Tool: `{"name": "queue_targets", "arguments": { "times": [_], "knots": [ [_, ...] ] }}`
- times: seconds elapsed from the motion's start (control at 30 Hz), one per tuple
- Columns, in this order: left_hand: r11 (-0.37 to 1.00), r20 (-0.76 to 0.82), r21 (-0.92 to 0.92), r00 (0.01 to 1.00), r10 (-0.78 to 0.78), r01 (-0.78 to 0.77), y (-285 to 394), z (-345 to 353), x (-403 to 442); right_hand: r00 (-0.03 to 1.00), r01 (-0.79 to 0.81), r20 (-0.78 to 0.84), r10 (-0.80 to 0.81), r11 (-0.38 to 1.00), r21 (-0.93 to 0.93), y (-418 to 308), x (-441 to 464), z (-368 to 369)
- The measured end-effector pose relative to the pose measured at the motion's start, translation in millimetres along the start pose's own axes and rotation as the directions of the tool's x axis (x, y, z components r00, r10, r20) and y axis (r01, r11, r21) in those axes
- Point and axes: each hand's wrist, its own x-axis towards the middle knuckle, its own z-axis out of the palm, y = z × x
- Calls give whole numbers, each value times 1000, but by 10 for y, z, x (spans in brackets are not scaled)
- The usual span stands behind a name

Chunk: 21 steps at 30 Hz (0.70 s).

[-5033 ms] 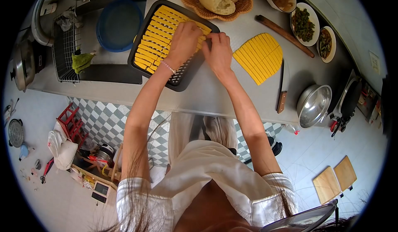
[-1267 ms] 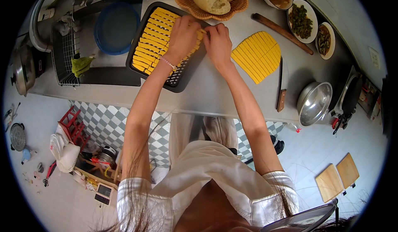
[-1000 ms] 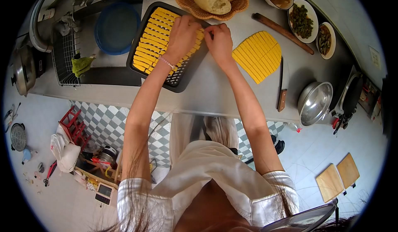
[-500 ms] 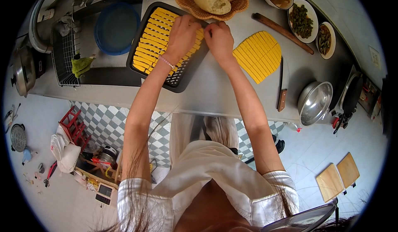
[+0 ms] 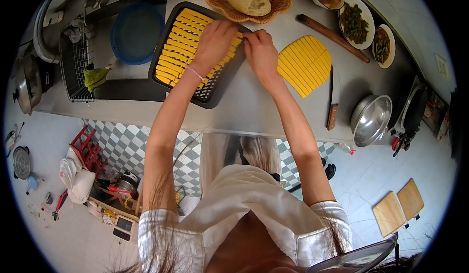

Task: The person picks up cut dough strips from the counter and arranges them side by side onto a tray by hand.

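Observation:
My left hand (image 5: 214, 46), with a beaded bracelet at the wrist, is over the dark perforated tray (image 5: 225, 88). Its fingers are bent down and their tips are hidden. Rows of yellow dough strips (image 5: 181, 42) lie across the tray, with bare holes showing at its near right side. At the tray's right rim, my right hand (image 5: 262, 53) is closed in a pinch on the end of a yellow dough strip (image 5: 239, 36). Just right of that hand, a flat yellow dough sheet (image 5: 305, 64), scored into strips, lies on the counter.
A knife (image 5: 332, 112) and a steel bowl (image 5: 372, 120) are to the right. Behind the sheet lie a wooden rolling pin (image 5: 332, 37) and several dishes of food (image 5: 357, 24). A bread basket (image 5: 234, 13) stands behind the tray; the sink (image 5: 132, 90) holds a blue basin (image 5: 138, 33).
My right hand has shifted slightly right and toward me, its fingertips now at the strip's end. My left hand has barely moved over the tray.

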Motion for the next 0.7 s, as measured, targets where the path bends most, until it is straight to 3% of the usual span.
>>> {"name": "queue_targets", "arguments": {
  "times": [0.27, 0.5, 0.6, 0.7],
  "knots": [
    [977, -158, -125, 968, -194, 175, 21, -173, -99, 1000, -22, 20, 21, 999, 38, -31, -39, -78],
    [873, -349, -238, 801, -485, 425, 283, -492, -676, 998, 21, 66, -23, 999, 37, -19, -14, -53],
    [813, -306, -297, 757, -578, 501, 511, -551, -1078, 997, 16, 76, -17, 1000, 16, -40, -9, -66],
    [800, -231, -290, 773, -591, 525, 770, -555, -1499, 997, 56, 51, -58, 998, 36, -31, -68, -125]
  ]
}}
